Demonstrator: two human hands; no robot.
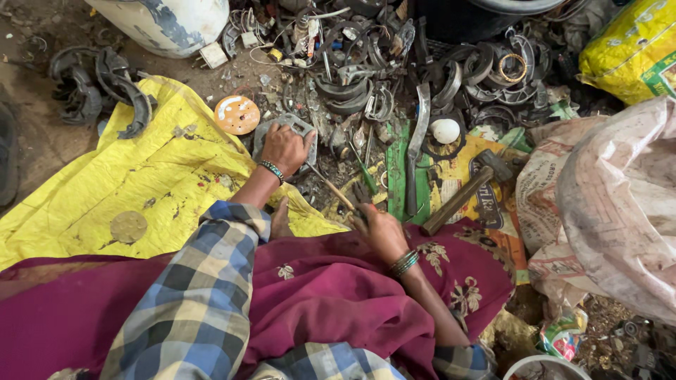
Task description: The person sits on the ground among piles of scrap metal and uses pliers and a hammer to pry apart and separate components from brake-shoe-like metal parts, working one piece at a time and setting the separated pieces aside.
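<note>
Left hand (284, 146) flat on grey metal plate (299, 127), fingers spread. Right hand (380, 226) fingers clamped on wooden-handled tool (334, 188). Hammer (465, 193) just beside.

The left hand (285, 146) presses on a grey metal plate (304, 127) on the ground. The right hand (379, 226) grips a wooden-handled tool (332, 187), beside a hammer (465, 193) and scrap rings (352, 95).

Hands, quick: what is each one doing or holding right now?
Left hand: lies palm down on a flat grey metal plate, fingers spread over it.
Right hand: closed around a thin wooden-handled tool.
</note>
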